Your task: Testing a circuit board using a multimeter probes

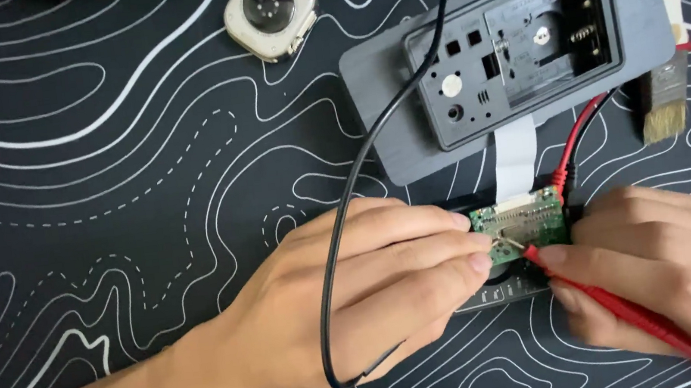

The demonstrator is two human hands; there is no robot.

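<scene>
A small green circuit board (531, 220) lies on a dark part, joined by a white flat ribbon cable (515, 157) to an opened grey device case (512, 54). My left hand (358, 301) rests beside the board with fingertips pinched on a thin metal probe tip (503, 243); its black wire (340, 221) loops over the hand. My right hand (667, 279) grips a red test probe (609, 298), whose tip touches the board next to the other tip.
A watch body (271, 12) lies face down at the top. A small brush (664, 101) sits right of the case. Red and black leads (585, 128) run from the board towards the right edge. A black mat with white contour lines (104, 204) covers the surface.
</scene>
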